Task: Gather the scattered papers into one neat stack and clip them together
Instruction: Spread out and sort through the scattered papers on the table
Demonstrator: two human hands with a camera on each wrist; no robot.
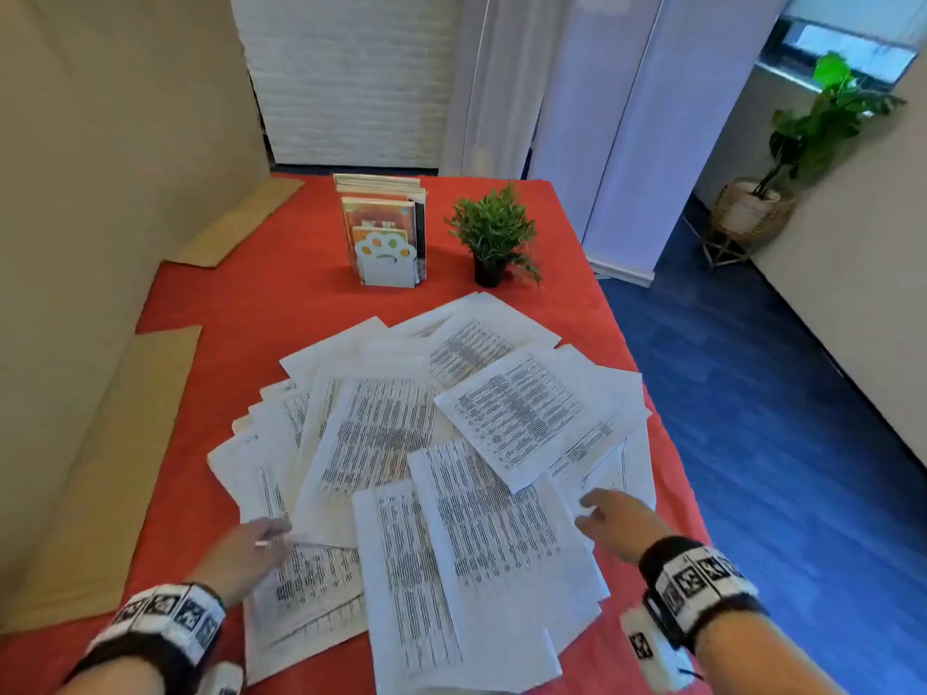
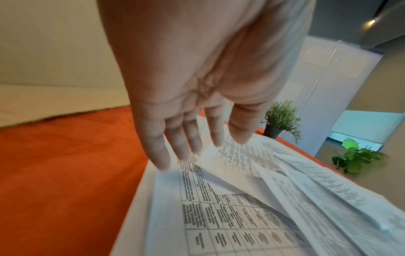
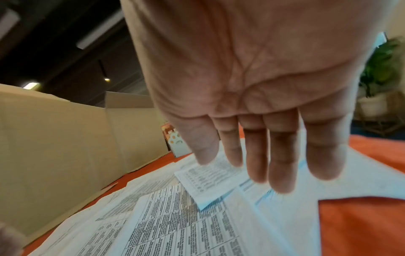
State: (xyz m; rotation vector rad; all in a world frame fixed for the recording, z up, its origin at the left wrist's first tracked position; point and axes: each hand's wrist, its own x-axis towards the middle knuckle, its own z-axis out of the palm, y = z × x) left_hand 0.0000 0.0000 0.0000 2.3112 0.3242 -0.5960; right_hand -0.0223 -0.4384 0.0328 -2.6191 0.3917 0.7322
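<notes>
Several printed paper sheets (image 1: 391,433) lie fanned and overlapping across the red-clothed table (image 1: 251,303). My left hand (image 1: 266,536) reaches onto the near left of the spread. In the left wrist view, the left hand (image 2: 192,150) has straight fingers with their tips at the sheets (image 2: 241,216), some of whose edges are lifted. My right hand (image 1: 592,509) hovers low over the near right sheets. The right hand (image 3: 258,173) shows a flat palm and extended fingers just above the papers (image 3: 175,216), holding nothing.
A book stand with a paw-shaped bookend (image 1: 383,233) and a small potted plant (image 1: 494,233) stand at the back of the table. Beige cardboard panels (image 1: 100,193) wall the left side. Blue floor (image 1: 777,393) lies past the right edge.
</notes>
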